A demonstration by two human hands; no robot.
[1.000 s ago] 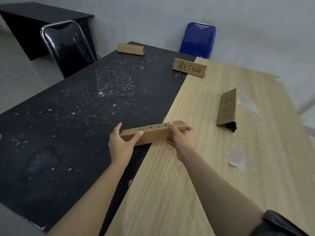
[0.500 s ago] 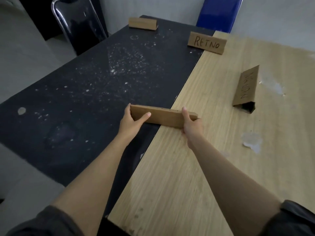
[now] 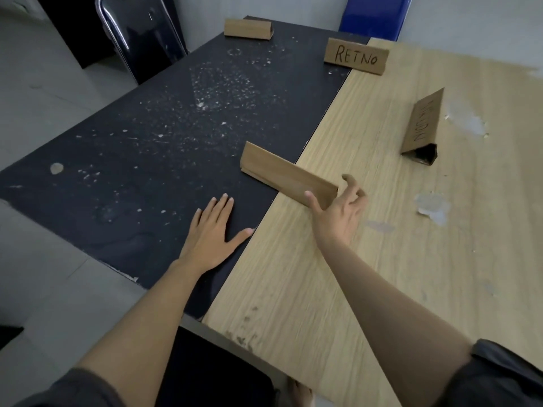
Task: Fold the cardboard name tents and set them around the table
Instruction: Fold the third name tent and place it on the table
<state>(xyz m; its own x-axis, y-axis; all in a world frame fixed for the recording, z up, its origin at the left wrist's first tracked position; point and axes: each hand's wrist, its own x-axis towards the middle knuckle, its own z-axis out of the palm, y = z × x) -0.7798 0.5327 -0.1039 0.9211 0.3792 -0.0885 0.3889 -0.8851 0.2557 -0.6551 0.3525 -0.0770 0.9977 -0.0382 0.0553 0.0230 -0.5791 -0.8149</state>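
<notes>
Cardboard, nearest tent [image 3: 286, 174]: folded, standing across the seam where the black tabletop [image 3: 141, 136] meets the wood tabletop [image 3: 382, 259]; blank side to the camera, no writing readable.
Long axis, nearest tent: runs from far-left to near-right, left end on the black top, right end on the wood.
Right hand [image 3: 340, 214]: at the tent's right end, thumb against the near face, fingers [image 3: 354, 188] spread and curled loosely beyond the end; not gripping.
Left hand [image 3: 213, 233]: flat, palm down, fingers extended, on the black top near-left of the nearest tent, apart from it.
Labelled tent [image 3: 356, 56]: far beyond the nearest tent, straddling the same seam, reads "RETNO", face toward the camera.
Side tent [image 3: 423, 124]: right of the nearest tent on the wood, long axis running away from the camera; lettering turned sideways, not fully legible.
Far tent [image 3: 248, 28]: at the far edge of the black top, blank side showing.
Chairs: black chair [image 3: 141, 33] far-left, blue chair [image 3: 376, 16] behind "RETNO".
</notes>
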